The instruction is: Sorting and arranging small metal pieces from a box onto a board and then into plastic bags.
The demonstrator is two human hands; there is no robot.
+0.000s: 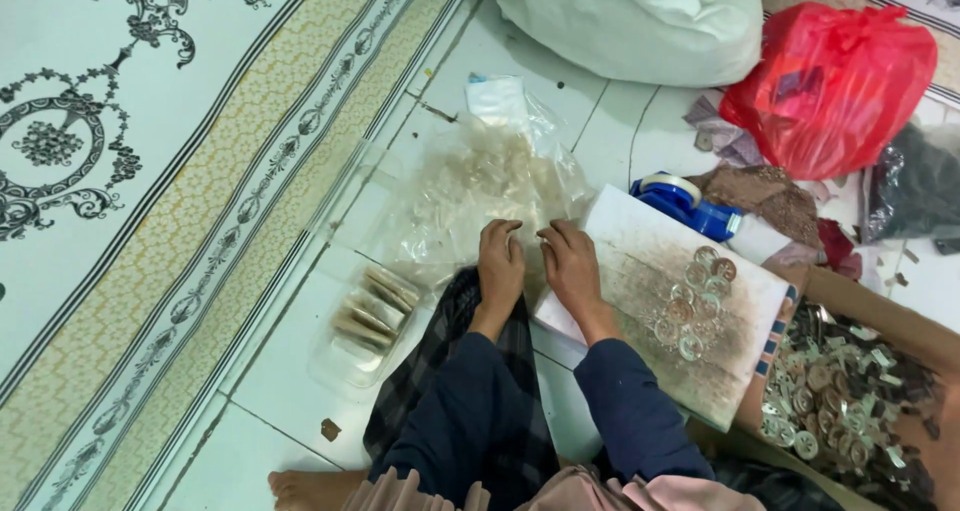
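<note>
My left hand (500, 264) and my right hand (572, 268) rest side by side, backs up, with the fingers curled down at the near edge of a crumpled clear plastic bag (480, 186) of small pale pieces. Whatever the fingers pinch is hidden under them. Just right of my right hand a dusty white board (640, 271) leans on my lap, with several round metallic discs (695, 306) on it. A clear plastic tub (372, 316) of stacked flat pieces stands left of my left hand on the tiled floor.
A patterned mat (150, 171) covers the floor on the left. A white sack (640, 16), a red plastic bag (830, 86) and a blue tape dispenser (685, 201) lie beyond the board. A heap of discs (840, 401) fills the lower right, with a bare limb (880, 321) above it.
</note>
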